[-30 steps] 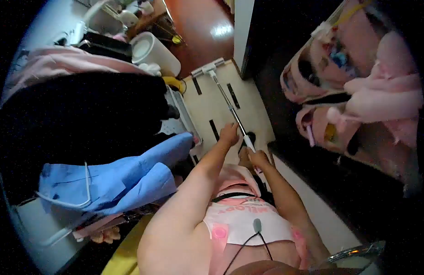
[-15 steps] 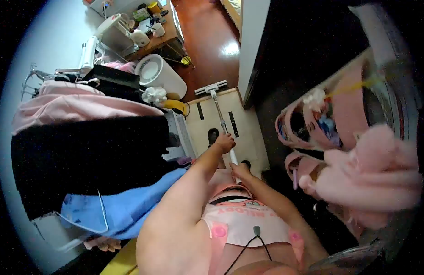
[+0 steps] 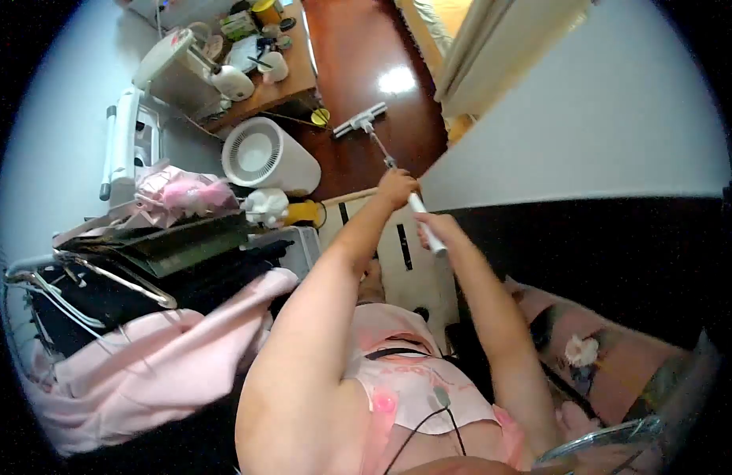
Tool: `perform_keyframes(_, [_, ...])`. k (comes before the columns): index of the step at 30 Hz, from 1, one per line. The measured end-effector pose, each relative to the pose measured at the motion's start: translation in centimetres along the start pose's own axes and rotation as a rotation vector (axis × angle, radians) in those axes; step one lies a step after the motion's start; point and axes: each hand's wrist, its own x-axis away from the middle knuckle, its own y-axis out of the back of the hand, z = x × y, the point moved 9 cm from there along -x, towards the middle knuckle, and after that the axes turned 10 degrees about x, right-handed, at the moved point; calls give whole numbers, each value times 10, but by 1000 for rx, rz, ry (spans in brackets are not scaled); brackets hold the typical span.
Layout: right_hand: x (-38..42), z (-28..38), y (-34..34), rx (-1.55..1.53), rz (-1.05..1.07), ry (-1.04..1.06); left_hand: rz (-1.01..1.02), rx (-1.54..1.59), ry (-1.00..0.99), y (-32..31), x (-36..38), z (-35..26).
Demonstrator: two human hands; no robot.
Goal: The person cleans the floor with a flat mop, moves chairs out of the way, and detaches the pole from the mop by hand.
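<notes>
A mop with a wide white head (image 3: 362, 120) rests on the reddish-brown floor ahead. Its handle (image 3: 418, 207) slants back towards me, metal near the head and white at the grip end. My left hand (image 3: 399, 188) is wrapped round the handle at the lower end of the white part. Closer to the handle's end, my right hand (image 3: 443, 229) is closed on the same white section. The fingers of both hands are partly hidden behind the handle and knuckles.
Left of the mop head stands a round white bin-like appliance (image 3: 293, 170). Beyond it is a cluttered wooden desk (image 3: 290, 89). A pink garment (image 3: 164, 348) and hangers (image 3: 61, 297) crowd my left. A white wall (image 3: 572, 134) rises on the right. Beneath me lies a pale mat (image 3: 421, 261).
I have moved forward past the hanging clothes. The mop head has slid further onto the red-brown floor and turned at an angle. Both hands have moved up in view, still gripping the handle.
</notes>
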Motion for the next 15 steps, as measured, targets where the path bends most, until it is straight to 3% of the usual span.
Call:
perform_keyframes(1, [18,26,8,50,7,46,-205,-51,-38,22,-1,-4])
perform_keyframes(2, [50,54,13,244,-10,113,98,-94,-24,9,-22,-7])
perform_keyframes(3, [53,43,22,221,-51,98,197,-52,-38,6,-23,-20])
perform_keyframes(4, [67,27,24,161,-10,55,215,53,-47,21,-7,-46])
perform_keyframes(5, [103,27,23,179,-21,77,173,88,-181,6,-5,-60])
perform_keyframes(6, [110,-2,29,213,-29,71,224,130,-250,-27,-4,-69])
perform_keyframes(7, [150,-3,21,98,-5,89,319,84,-181,18,23,-113])
perform_keyframes(9, [191,-30,26,218,-36,74,414,48,-278,-21,30,-138])
perform_keyframes(11, [233,-46,43,334,-122,45,393,144,-298,-36,25,-155])
perform_keyframes(14, [263,-49,64,659,-496,309,505,93,-348,-42,24,-190])
perform_keyframes(15, [267,-35,64,593,-485,176,527,50,-353,-32,17,-188])
